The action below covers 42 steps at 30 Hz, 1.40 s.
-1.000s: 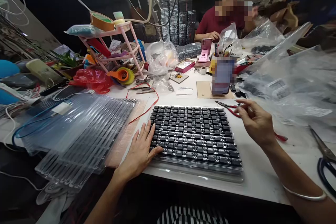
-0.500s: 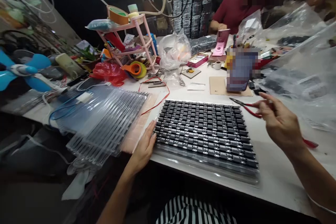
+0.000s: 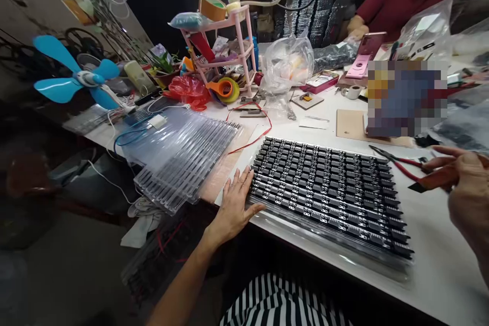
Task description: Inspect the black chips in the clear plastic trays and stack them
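Observation:
My left hand [image 3: 233, 209] lies with fingers spread at the near left corner of a clear plastic tray [image 3: 344, 250]. The tray is filled with rows of small black circuit-board parts [image 3: 324, 188]. My right hand [image 3: 468, 193], at the right edge of the view, is closed around a red tool with a black tip [image 3: 439, 177]; its kind is not clear. Just left of that hand, long-nosed pliers with red handles [image 3: 385, 155] rest by the tray's far right corner. Part of their handles is hidden by the fingers.
Stacked clear plastic trays [image 3: 191, 158] lie left, near a blue fan [image 3: 86, 79]. A pink rack [image 3: 217, 25], a red bag [image 3: 187, 90] and a roll of white tape [image 3: 351, 92] stand farther back. A person in a dark red shirt [image 3: 397, 0] sits across the table.
The view has swung left. My left hand has spread its fingers at the tray corner. My right hand has drawn right, away from the tray, and the red tool shows more clearly.

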Each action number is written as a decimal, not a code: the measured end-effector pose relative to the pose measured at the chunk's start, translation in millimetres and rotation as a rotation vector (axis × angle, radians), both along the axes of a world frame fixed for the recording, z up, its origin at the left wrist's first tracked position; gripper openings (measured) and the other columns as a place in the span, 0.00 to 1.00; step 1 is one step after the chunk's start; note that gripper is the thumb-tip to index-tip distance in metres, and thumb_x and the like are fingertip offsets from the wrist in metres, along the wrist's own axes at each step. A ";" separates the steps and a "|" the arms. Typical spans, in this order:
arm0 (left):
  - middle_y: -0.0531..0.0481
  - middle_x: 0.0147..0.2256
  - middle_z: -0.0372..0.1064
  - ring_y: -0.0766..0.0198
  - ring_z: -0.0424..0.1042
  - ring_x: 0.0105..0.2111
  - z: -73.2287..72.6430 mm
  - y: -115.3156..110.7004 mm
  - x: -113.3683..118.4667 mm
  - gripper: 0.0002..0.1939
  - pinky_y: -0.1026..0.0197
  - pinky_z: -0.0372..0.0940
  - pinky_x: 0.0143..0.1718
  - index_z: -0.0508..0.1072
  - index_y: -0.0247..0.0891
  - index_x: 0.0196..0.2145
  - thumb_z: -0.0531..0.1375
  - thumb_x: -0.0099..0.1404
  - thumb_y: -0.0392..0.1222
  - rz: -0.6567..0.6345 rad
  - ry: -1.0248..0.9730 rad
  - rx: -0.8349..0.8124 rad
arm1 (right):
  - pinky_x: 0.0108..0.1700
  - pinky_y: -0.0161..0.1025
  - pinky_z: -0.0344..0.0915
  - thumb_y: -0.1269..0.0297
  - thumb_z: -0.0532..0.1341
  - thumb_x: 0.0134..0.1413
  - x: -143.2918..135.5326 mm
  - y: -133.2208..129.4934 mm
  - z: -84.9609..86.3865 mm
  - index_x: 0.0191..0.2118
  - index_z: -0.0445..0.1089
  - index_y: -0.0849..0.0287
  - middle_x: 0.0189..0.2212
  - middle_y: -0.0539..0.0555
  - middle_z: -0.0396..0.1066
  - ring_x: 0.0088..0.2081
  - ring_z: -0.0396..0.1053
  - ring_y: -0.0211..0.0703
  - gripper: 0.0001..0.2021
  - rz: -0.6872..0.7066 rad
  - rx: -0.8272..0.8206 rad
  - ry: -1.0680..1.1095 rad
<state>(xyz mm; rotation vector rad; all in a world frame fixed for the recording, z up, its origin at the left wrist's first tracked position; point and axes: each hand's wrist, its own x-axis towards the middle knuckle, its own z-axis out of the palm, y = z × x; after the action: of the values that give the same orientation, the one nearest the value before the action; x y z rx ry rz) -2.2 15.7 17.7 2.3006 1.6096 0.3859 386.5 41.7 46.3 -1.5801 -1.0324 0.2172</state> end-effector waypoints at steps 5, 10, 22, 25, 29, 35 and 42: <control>0.40 0.67 0.37 0.51 0.30 0.67 -1.5 2.4 -2.5 0.42 0.39 0.37 0.63 0.38 0.41 0.67 0.50 0.64 0.63 -0.007 0.023 0.017 | 0.19 0.40 0.58 0.42 0.56 0.55 4.6 3.4 -6.8 0.48 0.71 0.58 0.26 0.57 0.72 0.20 0.67 0.43 0.26 0.073 0.055 0.109; 0.35 0.67 0.35 0.50 0.32 0.67 5.6 12.9 -0.6 0.50 0.40 0.38 0.64 0.33 0.38 0.67 0.53 0.60 0.66 0.006 -0.007 0.038 | 0.22 0.42 0.65 0.41 0.63 0.47 13.2 6.6 -11.6 0.51 0.70 0.57 0.25 0.56 0.73 0.18 0.67 0.43 0.31 0.118 0.101 0.216; 0.33 0.67 0.35 0.47 0.32 0.67 15.7 23.4 8.9 0.51 0.39 0.38 0.63 0.35 0.35 0.67 0.50 0.59 0.69 -0.064 0.130 0.086 | 0.29 0.37 0.69 0.57 0.64 0.51 9.5 4.1 -12.9 0.57 0.64 0.57 0.33 0.57 0.75 0.23 0.71 0.39 0.27 0.161 0.047 0.210; 0.33 0.67 0.37 0.46 0.32 0.67 13.6 21.6 16.0 0.52 0.37 0.38 0.63 0.37 0.34 0.67 0.49 0.58 0.71 -0.147 0.254 0.150 | 0.28 0.35 0.68 0.58 0.64 0.52 8.4 3.1 -12.0 0.57 0.63 0.58 0.32 0.55 0.75 0.23 0.70 0.37 0.27 0.209 0.082 0.221; 0.33 0.66 0.40 0.44 0.35 0.66 11.2 19.3 24.3 0.53 0.37 0.39 0.62 0.40 0.35 0.67 0.51 0.56 0.71 -0.174 0.319 0.198 | 0.26 0.34 0.67 0.58 0.63 0.53 4.3 0.2 -8.0 0.56 0.64 0.59 0.32 0.54 0.75 0.24 0.69 0.36 0.25 0.214 0.076 0.201; 0.33 0.66 0.40 0.46 0.38 0.66 9.5 19.0 24.2 0.53 0.41 0.45 0.62 0.38 0.35 0.67 0.52 0.57 0.70 -0.178 0.279 0.206 | 0.22 0.33 0.62 0.58 0.62 0.54 0.1 -3.7 -3.8 0.55 0.64 0.58 0.31 0.53 0.75 0.21 0.65 0.35 0.23 0.245 0.072 0.209; 0.33 0.66 0.41 0.41 0.37 0.66 6.9 18.8 31.3 0.54 0.35 0.38 0.61 0.41 0.34 0.67 0.50 0.55 0.73 -0.165 0.359 0.313 | 0.21 0.31 0.61 0.58 0.63 0.53 -0.6 -2.6 -2.4 0.54 0.63 0.58 0.29 0.52 0.74 0.25 0.68 0.36 0.23 0.277 0.051 0.292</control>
<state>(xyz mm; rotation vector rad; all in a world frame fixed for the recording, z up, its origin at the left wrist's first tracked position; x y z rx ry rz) 29.1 34.5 24.6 2.8524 1.5877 0.2045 385.9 39.1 43.9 -1.3088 -1.0138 0.5889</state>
